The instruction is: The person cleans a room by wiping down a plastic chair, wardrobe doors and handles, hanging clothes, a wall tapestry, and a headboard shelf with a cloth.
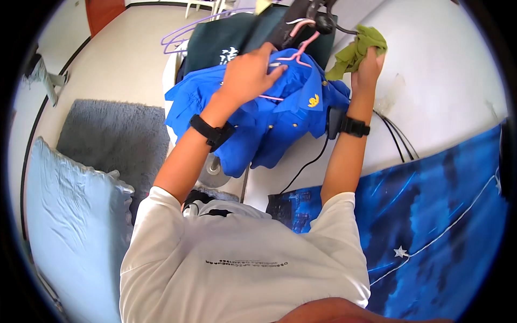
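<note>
My right hand (368, 70) is closed around a crumpled olive-green cloth (356, 49), raised beside the white wall. My left hand (249, 76) lies over the collar area of a blue shirt (264, 126) with gold buttons and a yellow emblem. Its thumb and index finger stand apart, and the other fingertips are hidden. The blue shirt hangs on a pink hanger (296, 55). Behind it hangs a dark green garment (229, 36) with white lettering, partly covered by my left hand and the shirt. Both wrists wear black bands.
A dark rack top with hooks (325, 23) rises above the clothes, with purple hangers (175, 40) to its left. A grey rug (116, 140) lies on the floor. Light blue bedding (75, 210) is at left, a blue patterned cloth (431, 215) at right. Black cables (396, 137) run along the wall.
</note>
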`<state>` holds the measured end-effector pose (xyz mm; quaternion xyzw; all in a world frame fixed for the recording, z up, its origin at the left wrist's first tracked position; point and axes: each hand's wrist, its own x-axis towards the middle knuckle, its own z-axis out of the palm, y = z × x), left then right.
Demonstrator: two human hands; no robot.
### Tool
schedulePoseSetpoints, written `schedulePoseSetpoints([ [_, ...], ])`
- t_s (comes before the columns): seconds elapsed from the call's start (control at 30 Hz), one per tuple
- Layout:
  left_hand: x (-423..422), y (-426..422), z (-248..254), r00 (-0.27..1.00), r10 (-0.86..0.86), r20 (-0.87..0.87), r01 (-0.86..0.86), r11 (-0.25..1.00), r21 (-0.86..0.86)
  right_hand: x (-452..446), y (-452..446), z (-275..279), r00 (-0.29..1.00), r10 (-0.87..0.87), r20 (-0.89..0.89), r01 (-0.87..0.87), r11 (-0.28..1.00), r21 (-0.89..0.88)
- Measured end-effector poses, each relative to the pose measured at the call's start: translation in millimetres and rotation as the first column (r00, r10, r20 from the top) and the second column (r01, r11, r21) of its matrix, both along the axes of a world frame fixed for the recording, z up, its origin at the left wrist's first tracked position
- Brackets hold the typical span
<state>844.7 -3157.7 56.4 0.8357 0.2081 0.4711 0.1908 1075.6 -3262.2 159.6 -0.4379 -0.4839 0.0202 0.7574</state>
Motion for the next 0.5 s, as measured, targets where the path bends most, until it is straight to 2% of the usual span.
schedulePoseSetpoints([
  [0.03,-3,-2,1,1.0,0.004,0.004,-0.004,1.0,0.008,-11,6,-3,0.987,-0.159,0.001,0.158,0.981,0.112],
  [0.07,-7,-3,3,1.0,0.008,-0.022,-0.009,1.0,-0.012,-20,8,-6,0.964,-0.265,-0.01,0.264,0.954,0.142],
  [0.1,-9,-4,2,1.0,0.018,-0.025,-0.018,1.0,-0.019,-32,8,-5,0.967,-0.256,-0.012,0.255,0.957,0.135],
  [0.13,-11,-3,1,1.0,0.024,-0.011,-0.024,1.0,0.009,-45,7,-2,0.897,-0.42,0.136,0.388,0.897,0.213],
  [0.17,-13,-2,0,1.0,0.028,0.005,-0.028,0.999,0.038,-51,8,-1,0.776,-0.573,0.264,0.493,0.812,0.311],
  [0.2,-15,-1,0,0.999,0.027,0.02,-0.028,0.997,0.066,-54,11,2,0.728,-0.594,0.342,0.481,0.798,0.362],
  [0.23,-17,-1,0,0.999,0.028,0.019,-0.029,0.997,0.065,-58,9,4,0.729,-0.593,0.341,0.481,0.799,0.36],
  [0.27,-19,-2,1,0.999,0.033,0.014,-0.034,0.996,0.079,-62,2,10,0.336,-0.709,0.621,0.691,0.633,0.349],
  [0.3,-20,-2,3,0.999,0.037,0.011,-0.038,0.995,0.097,-66,-1,14,-0.117,-0.6,0.792,0.81,0.403,0.425],
  [0.37,-21,1,2,0.999,0.026,0.023,-0.028,0.994,0.106,-64,5,15,-0.113,-0.572,0.813,0.792,0.442,0.421],
  [0.43,-19,2,3,0.999,0.018,0.038,-0.023,0.993,0.115,-73,5,18,-0.218,-0.464,0.858,0.763,0.467,0.447],
  [0.47,-18,3,2,0.999,0.018,0.041,-0.023,0.993,0.118,-74,7,18,-0.166,-0.452,0.876,0.775,0.49,0.4],
  [0.5,-19,2,2,0.999,0.016,0.038,-0.02,0.993,0.115,-73,8,18,-0.166,-0.451,0.877,0.775,0.49,0.399],
])
